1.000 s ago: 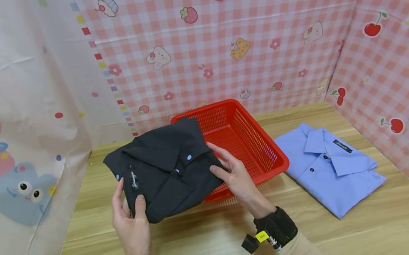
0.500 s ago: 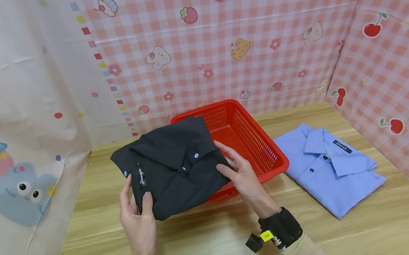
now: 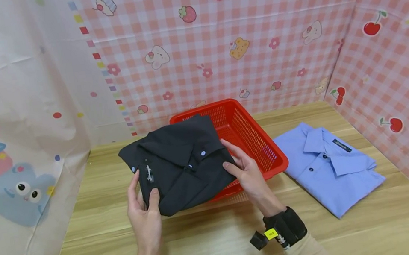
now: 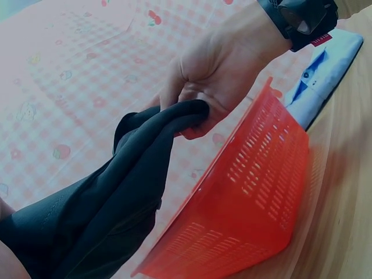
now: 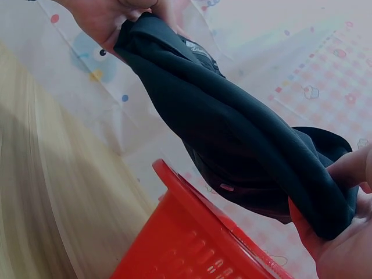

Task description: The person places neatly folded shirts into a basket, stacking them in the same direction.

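Note:
A folded black shirt (image 3: 182, 165) with pale buttons and a dark label is held up between both hands, overlapping the left part of the red basket (image 3: 264, 141) in the head view. My left hand (image 3: 145, 221) grips the shirt's left edge, thumb on top and fingers beneath. At the opposite edge, my right hand (image 3: 247, 173) pinches the cloth the same way. Both wrist views show the shirt's folded layers sagging between the hands, above the level of the basket rim (image 5: 192, 197). The fingers under the cloth are mostly hidden.
A folded blue shirt (image 3: 330, 167) with dark buttons lies on the wooden table (image 3: 212, 247) right of the basket. Behind the table hangs a pink checked cloth (image 3: 209, 49), with a white printed cloth (image 3: 30, 103) along the left side.
Both hands have moved steadily to the right with the black shirt, which covers more of the basket's opening. The basket and the blue shirt have stayed in place.

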